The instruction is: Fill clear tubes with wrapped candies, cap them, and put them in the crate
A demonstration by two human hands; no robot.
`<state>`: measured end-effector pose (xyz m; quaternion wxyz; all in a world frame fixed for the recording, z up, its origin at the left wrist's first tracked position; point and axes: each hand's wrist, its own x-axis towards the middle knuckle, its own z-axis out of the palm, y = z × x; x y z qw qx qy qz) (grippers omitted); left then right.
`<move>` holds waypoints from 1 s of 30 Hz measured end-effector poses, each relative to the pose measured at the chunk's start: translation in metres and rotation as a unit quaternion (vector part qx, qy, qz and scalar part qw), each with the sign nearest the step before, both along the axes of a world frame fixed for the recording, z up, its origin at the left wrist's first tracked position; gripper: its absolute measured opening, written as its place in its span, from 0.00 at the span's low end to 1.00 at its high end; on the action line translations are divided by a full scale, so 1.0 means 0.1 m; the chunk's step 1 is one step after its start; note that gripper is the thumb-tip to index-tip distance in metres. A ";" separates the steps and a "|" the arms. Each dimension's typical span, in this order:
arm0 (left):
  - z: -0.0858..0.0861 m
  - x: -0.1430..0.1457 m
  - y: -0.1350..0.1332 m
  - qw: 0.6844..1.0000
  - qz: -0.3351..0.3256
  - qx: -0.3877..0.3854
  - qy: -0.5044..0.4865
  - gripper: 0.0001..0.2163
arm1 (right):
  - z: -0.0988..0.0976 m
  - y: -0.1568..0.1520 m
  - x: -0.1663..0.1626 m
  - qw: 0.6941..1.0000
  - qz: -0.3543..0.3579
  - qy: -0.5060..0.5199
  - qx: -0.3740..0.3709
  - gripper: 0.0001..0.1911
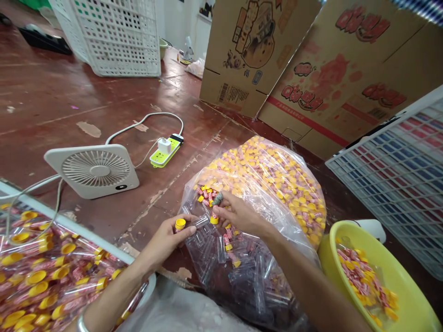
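Note:
My left hand (176, 233) is closed around a clear plastic tube (201, 221), and a yellow cap (180, 223) shows between its fingers. Just to the right, my right hand (238, 213) pinches a small yellow cap with a red-and-white wrapped piece (214, 217). A grey-green lump or covering (218, 199) shows at its fingertips; I cannot make out what it is. Both hands are over a large clear plastic bag (294, 230). Loose clear tubes (258, 281) and several yellow-capped red-and-white pieces (207, 193) lie on the near part of the bag.
At lower left is a white-rimmed tray (104, 246) full of yellow-capped tubes. A yellow basin (404, 263) of capped pieces stands at right. A white fan (97, 170) and a power strip (168, 151) are on the red floor. Cardboard boxes (311, 92) and white crates (121, 41) stand behind.

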<state>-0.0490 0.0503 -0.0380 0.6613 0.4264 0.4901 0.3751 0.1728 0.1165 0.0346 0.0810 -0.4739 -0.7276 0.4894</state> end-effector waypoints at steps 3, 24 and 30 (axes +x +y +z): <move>-0.01 0.06 -0.05 0.999 -0.005 -0.019 -0.046 0.21 | -0.01 -0.09 0.02 0.999 0.009 0.030 -0.039 0.09; -0.17 -0.03 -0.28 0.997 0.009 -0.072 0.014 0.23 | -0.17 -1.21 0.09 0.856 0.316 -0.320 0.254 0.04; -0.13 -0.03 -0.33 0.998 -0.004 -0.059 0.001 0.21 | -0.32 -1.10 0.09 0.874 0.321 -0.267 0.248 0.05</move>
